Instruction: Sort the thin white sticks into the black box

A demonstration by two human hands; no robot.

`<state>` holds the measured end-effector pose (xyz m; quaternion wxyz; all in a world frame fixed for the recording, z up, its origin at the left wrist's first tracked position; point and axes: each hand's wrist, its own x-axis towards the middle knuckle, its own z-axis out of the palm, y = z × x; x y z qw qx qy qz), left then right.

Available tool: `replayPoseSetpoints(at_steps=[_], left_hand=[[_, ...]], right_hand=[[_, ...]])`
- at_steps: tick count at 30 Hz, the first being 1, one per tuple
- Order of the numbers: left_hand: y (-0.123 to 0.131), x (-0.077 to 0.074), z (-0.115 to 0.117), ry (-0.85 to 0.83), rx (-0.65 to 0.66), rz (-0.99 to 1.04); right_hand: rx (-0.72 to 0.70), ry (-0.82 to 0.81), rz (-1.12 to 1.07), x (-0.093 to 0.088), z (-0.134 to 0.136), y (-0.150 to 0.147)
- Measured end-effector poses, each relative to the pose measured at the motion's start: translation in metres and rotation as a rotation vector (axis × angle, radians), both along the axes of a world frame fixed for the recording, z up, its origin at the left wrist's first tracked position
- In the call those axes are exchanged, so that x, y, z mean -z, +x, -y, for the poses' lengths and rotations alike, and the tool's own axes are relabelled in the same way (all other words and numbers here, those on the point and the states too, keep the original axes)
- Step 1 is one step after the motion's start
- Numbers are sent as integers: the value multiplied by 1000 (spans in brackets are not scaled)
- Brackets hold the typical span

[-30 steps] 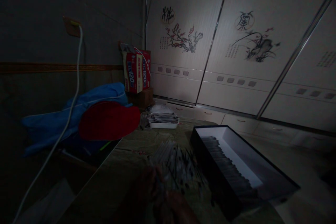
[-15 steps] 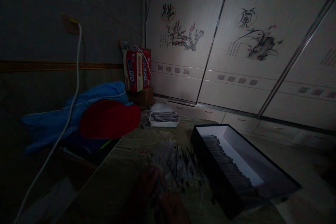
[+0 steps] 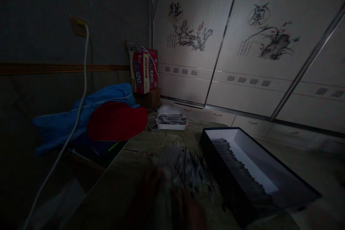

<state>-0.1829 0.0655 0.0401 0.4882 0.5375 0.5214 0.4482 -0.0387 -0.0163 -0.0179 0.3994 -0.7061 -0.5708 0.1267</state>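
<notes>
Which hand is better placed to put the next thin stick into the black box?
Probably the right hand: it lies nearer the black box, which stands to the right of the pile of sticks. The left hand is farther away. Both are dim.

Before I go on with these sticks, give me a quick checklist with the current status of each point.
1. Left hand on the pile of thin sticks: ok.
2. Right hand at the pile: ok; grip cannot tell, too dark.
3. Black box open, beside the pile: ok.
4. Row of sticks inside box, white floor free alongside: ok.
5. White tray apart from the hands: ok.
6. Lighting on hands: not ok.
</notes>
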Motion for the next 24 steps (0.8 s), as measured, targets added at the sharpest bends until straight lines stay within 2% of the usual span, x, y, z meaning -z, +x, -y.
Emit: replayPoseSetpoints(at_steps=[3, 5, 8, 12, 16, 20, 24], left_hand=[[8, -1, 3, -29, 13, 22], [11, -6, 4, -55, 1, 35], [12, -12, 3, -64, 20, 72], [9, -13, 2, -41, 34, 134], [7, -13, 0, 29, 39, 121], [7, -3, -3, 197, 69, -22], [9, 16, -4, 508, 191, -227]], right_hand=[[-10, -65, 95, -22, -5, 23], [-20, -86, 68, -28, -5, 33], [-7, -30, -1, -24, -3, 40], [31, 25, -46, -15, -4, 42], [80, 53, -91, -18, -6, 43], [93, 133, -242, -21, -1, 34], [192, 175, -401, -18, 5, 17]])
